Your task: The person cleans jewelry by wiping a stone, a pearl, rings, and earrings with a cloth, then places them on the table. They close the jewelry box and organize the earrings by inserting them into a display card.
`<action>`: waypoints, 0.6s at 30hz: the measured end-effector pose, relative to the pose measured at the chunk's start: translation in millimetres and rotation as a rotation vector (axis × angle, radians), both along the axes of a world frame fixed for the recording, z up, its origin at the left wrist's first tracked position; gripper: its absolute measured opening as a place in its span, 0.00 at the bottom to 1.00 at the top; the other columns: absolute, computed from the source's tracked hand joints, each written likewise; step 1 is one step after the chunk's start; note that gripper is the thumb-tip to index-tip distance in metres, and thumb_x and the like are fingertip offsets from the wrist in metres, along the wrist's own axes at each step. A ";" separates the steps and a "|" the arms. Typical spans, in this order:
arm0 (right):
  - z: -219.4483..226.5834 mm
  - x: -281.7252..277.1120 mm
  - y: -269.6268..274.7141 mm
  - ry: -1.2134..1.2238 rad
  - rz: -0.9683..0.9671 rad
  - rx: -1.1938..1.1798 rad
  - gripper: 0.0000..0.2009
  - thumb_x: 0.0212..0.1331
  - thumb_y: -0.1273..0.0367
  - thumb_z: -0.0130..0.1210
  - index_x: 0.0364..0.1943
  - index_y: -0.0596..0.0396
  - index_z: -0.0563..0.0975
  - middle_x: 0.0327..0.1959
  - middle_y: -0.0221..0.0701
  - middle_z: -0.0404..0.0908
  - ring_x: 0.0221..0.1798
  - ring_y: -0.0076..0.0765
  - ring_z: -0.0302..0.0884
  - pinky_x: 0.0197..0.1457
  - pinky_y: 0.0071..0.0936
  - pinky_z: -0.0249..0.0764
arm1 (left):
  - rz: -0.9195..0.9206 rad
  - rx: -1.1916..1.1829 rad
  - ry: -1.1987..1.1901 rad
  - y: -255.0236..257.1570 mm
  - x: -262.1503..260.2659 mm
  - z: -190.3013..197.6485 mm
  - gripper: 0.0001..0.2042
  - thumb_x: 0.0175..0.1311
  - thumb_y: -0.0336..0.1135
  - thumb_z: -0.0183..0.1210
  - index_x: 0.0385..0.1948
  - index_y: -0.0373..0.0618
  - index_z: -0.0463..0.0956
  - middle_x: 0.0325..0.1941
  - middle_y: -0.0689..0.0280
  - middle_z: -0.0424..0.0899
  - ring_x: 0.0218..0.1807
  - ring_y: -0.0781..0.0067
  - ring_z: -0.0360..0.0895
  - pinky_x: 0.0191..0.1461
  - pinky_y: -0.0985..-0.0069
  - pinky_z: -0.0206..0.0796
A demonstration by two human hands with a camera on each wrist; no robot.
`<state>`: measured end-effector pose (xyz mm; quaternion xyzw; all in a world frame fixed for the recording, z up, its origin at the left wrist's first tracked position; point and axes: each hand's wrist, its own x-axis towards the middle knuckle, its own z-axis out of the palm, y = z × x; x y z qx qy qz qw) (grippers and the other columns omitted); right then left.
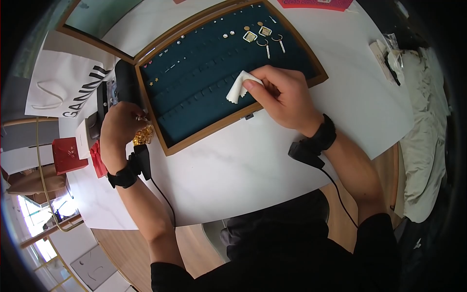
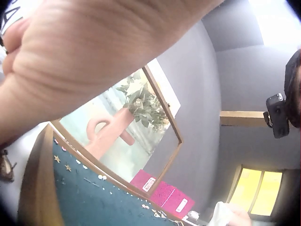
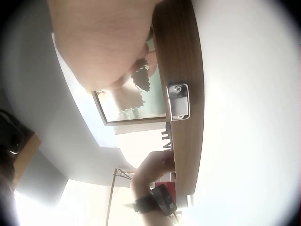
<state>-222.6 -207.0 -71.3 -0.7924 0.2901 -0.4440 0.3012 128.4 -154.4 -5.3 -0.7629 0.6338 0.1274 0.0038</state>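
A white polishing cloth [image 1: 238, 88] with a zigzag edge is pinched between the thumb and fingers of my right hand [image 1: 284, 97], over the front of a wooden jewelry display case [image 1: 204, 131]. My left hand [image 1: 119, 127] is by the case's left side, fingers curled, with a small shiny piece [image 1: 141, 118] at the fingertips; its kind I cannot tell. Just below those fingers lies a gold-coloured bundle [image 1: 143, 136] on the table. Inside the case, a dark teal lining [image 1: 189, 100] carries rows of studs, two star earrings [image 1: 154, 82] and larger dangling earrings [image 1: 250, 36].
The case's glass lid [image 1: 97, 19] stands raised at the back left. Left of the case are a white paper bag [image 1: 63, 78], a red box [image 1: 69, 155] and a red ribbon [image 1: 98, 158]. A pink box [image 1: 316, 4] stands behind. Cables trail from both wrist cameras.
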 end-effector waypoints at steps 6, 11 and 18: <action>-0.4 -0.6 -0.2 -0.002 -0.001 -0.009 0.07 0.68 0.67 0.60 0.37 0.56 0.80 0.25 0.32 0.83 0.22 0.26 0.78 0.25 0.21 0.69 | -0.015 -0.009 0.022 -0.6 4.8 -3.9 0.14 0.40 0.26 0.73 0.33 0.38 0.85 0.28 0.57 0.85 0.32 0.64 0.82 0.40 0.70 0.72; -0.4 -0.2 -0.7 0.010 -0.001 -0.043 0.07 0.69 0.67 0.60 0.37 0.56 0.80 0.26 0.32 0.84 0.23 0.27 0.80 0.26 0.21 0.71 | 0.002 -0.013 0.038 0.4 3.9 -1.0 0.14 0.40 0.25 0.72 0.34 0.38 0.85 0.29 0.57 0.85 0.33 0.65 0.82 0.41 0.71 0.72; -1.4 -0.2 -0.9 0.010 0.000 -0.036 0.07 0.69 0.67 0.59 0.37 0.56 0.80 0.26 0.33 0.84 0.23 0.27 0.79 0.26 0.21 0.70 | -0.031 -0.012 0.034 5.8 0.6 8.0 0.11 0.49 0.27 0.69 0.36 0.39 0.85 0.31 0.55 0.86 0.34 0.64 0.84 0.42 0.69 0.74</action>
